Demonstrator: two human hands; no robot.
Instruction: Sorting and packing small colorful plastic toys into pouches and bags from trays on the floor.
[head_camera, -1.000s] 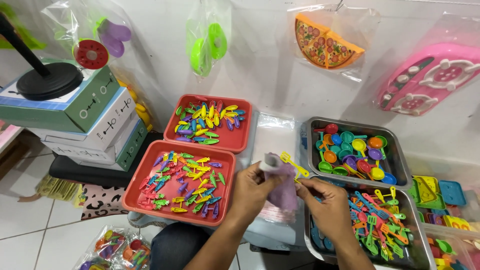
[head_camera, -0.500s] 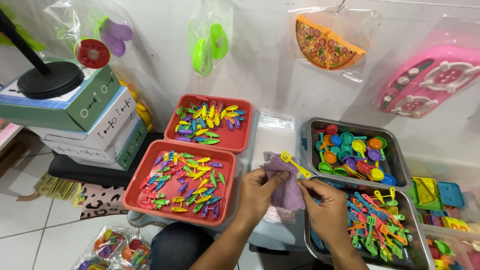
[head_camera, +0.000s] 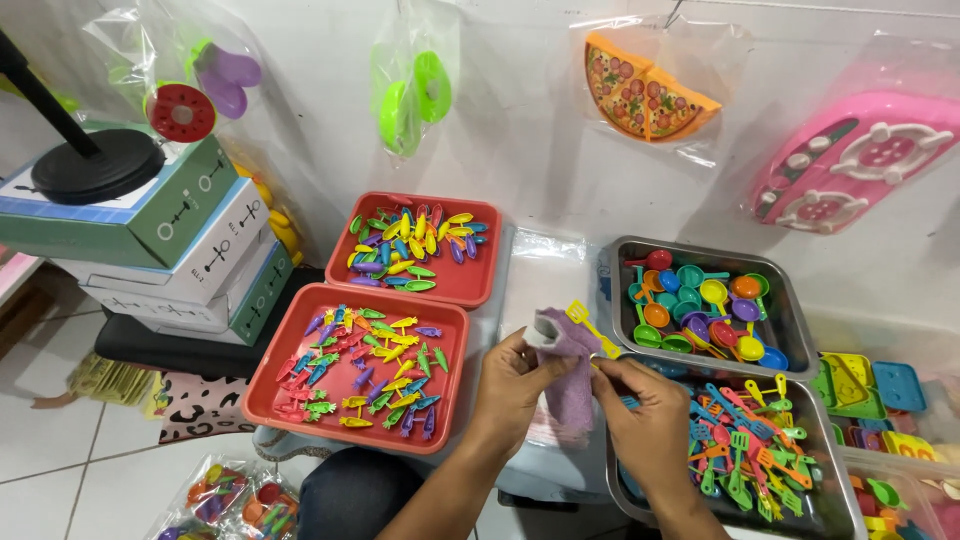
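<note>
Both hands are gripping: the left hand (head_camera: 515, 385) is holding a purple pouch (head_camera: 568, 375) open between the trays, the right hand (head_camera: 645, 420) feeding a yellow toy utensil (head_camera: 592, 328) in. Seemingly mid-filling; seating it calls for a steady push.

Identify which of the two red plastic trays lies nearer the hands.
The front red tray, holding small fish-shaped pieces; the other red tray sits behind it.

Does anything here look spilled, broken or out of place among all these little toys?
Nothing stands out. The small toys sit sorted in the red trays and metal trays. The left hand and right hand hold a purple cloth piece and a yellow toy utensil.
</note>
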